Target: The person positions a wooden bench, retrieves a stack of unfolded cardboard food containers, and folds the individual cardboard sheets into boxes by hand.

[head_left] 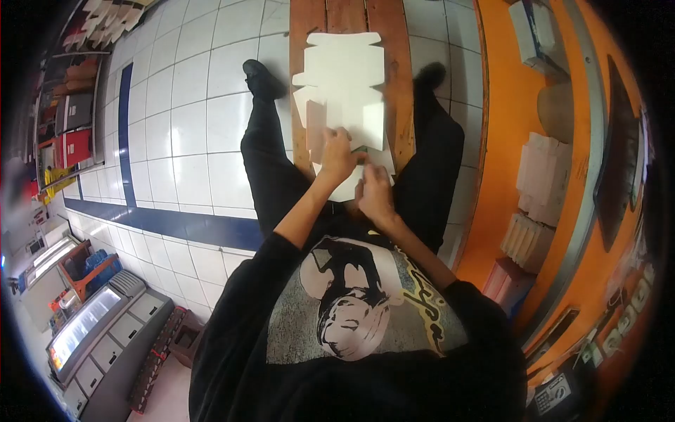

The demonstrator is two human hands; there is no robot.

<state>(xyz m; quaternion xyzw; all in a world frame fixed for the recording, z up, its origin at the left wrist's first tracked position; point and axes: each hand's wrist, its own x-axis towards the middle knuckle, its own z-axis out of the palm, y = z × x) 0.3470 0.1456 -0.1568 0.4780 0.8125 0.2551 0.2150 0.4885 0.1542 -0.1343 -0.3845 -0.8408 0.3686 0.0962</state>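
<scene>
A white cardboard box blank [344, 67] lies on a wooden bench [399, 56] between my legs, its far end flat and several side flaps sticking out. Near me, side panels stand partly folded up. My left hand [337, 156] is closed at the near end of the blank, its fingers curled on the cardboard. Just right of it and closer to my body, my right hand [375, 193] is also closed, fingers bent at the near flap. The fingertips are partly hidden. A small dark green spot shows between the hands, too small to name.
To the right runs an orange counter [503, 91] holding more folded cardboard boxes [543, 172] and a red box [508, 281]. White floor tiles [228, 91] with a blue stripe lie to the left. Shelves with goods [77, 116] stand at the far left.
</scene>
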